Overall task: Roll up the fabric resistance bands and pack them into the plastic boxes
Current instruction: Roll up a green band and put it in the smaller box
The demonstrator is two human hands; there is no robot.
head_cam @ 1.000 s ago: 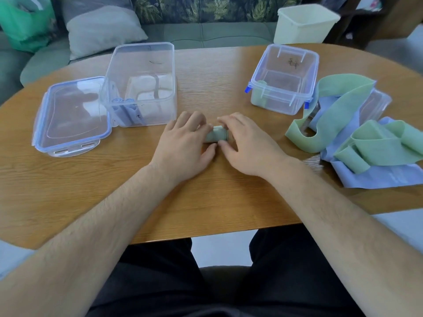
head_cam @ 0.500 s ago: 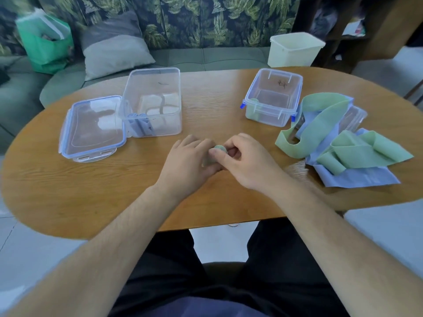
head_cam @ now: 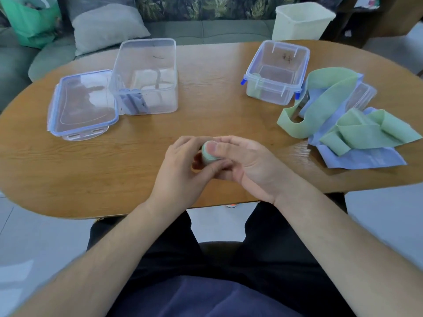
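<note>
A tightly rolled green band [head_cam: 207, 155] sits between both hands, lifted just above the wooden table [head_cam: 137, 170]. My left hand [head_cam: 180, 172] grips it from the left and below. My right hand [head_cam: 247, 163] pinches it, thumb pressed on the roll's end. The clear box on the left [head_cam: 146, 76] holds a rolled blue band [head_cam: 132, 104] in its near corner. The clear box with blue clips on the right [head_cam: 277, 72] has a pale green roll [head_cam: 253, 86] at its left end. Loose green bands [head_cam: 325, 104] lie over blue ones [head_cam: 361, 156] at the far right.
A clear lid [head_cam: 82, 106] lies flat left of the left box. Another clear lid [head_cam: 361, 97] is partly buried under the loose bands. A cream bin [head_cam: 302, 19], a grey cushion [head_cam: 107, 26] and a green bag [head_cam: 29, 21] sit beyond the table's far edge.
The hands lifted the green roll off the table and turned it on end; my right thumb now presses its end. The camera view shifted back, showing more of the table.
</note>
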